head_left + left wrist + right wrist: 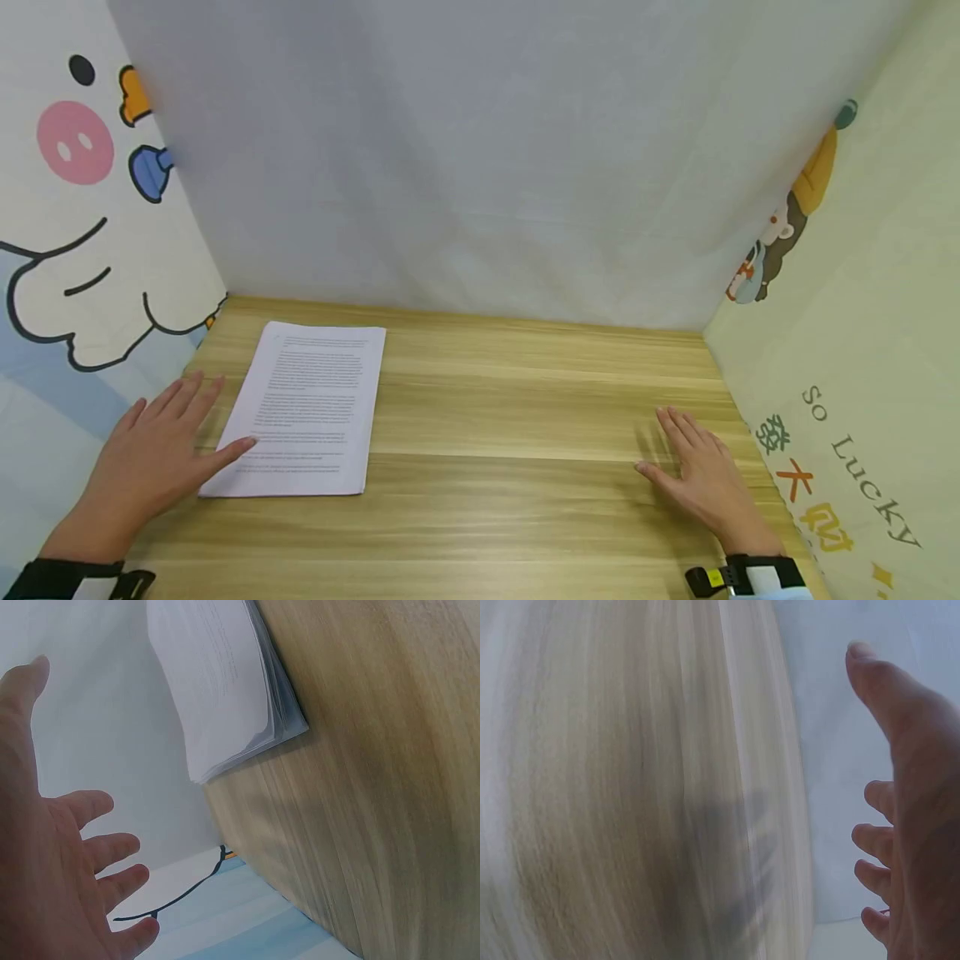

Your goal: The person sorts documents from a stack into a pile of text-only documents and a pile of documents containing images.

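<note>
A stack of printed paper sheets (307,408) lies on the left part of the wooden table, text side up. In the left wrist view the stack (214,682) shows its layered edges and one corner. My left hand (146,458) hovers just left of the stack with fingers spread, its thumb overlapping the lower left edge of the paper in the head view. Nothing is in its grasp. Over the right side of the table is my right hand (701,479), fingers extended and thumb apart, holding nothing; its shadow falls on the wood in the right wrist view.
The wooden table (510,400) meets a grey-white cloth wall (487,167) at the back. A cartoon-printed cloth (150,250) borders the left side, and a pale yellow-green cloth with lettering (862,333) the right. Each wrist wears a black strap (765,571).
</note>
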{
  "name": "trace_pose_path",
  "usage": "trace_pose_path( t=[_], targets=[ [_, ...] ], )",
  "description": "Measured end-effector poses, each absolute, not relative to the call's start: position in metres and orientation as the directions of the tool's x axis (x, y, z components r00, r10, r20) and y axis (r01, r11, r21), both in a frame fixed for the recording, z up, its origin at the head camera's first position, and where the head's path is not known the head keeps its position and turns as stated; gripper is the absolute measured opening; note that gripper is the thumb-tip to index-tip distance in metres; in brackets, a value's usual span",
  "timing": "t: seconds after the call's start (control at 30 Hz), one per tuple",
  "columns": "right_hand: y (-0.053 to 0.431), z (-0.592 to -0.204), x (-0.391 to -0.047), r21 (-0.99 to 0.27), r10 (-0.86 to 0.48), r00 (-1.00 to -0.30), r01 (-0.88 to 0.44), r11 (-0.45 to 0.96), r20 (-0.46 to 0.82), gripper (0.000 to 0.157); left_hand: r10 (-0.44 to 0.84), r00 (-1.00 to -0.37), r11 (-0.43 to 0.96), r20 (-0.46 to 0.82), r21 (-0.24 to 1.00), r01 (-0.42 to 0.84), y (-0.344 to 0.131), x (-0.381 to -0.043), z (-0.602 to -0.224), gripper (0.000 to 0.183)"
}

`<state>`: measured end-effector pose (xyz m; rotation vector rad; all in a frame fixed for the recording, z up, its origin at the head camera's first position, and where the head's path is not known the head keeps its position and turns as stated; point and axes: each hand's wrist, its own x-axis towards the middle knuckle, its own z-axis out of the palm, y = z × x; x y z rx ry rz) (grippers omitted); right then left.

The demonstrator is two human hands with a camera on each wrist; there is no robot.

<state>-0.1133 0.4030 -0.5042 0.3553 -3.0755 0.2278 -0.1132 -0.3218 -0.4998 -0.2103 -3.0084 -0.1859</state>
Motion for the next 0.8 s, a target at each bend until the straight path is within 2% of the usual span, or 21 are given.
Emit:
trace_pose_path(
  t=[0.53, 0.63, 0.8],
  targets=[
    [0.403, -0.501, -0.113, -0.142, -0.222, -0.970, -0.234, 0.962, 0.095, 0.097, 0.116, -0.983, 0.984, 0.142, 0.119, 0.133, -0.324, -0.115, -0.500, 0.111],
    [0.395, -0.501, -0.114, -0.212, -0.209, -0.973, -0.226, 0.951, 0.101, 0.095, 0.110, -0.983, 0.974, 0.146, 0.183, 0.136, -0.324, -0.117, -0.498, 0.099],
    [0.359, -0.500, -0.117, -0.400, -0.158, -0.982, -0.185, 0.898, 0.100, 0.080, -0.008, -0.992, 0.912, 0.129, 0.407, 0.045, -0.320, -0.115, -0.490, 0.066]
  ],
)
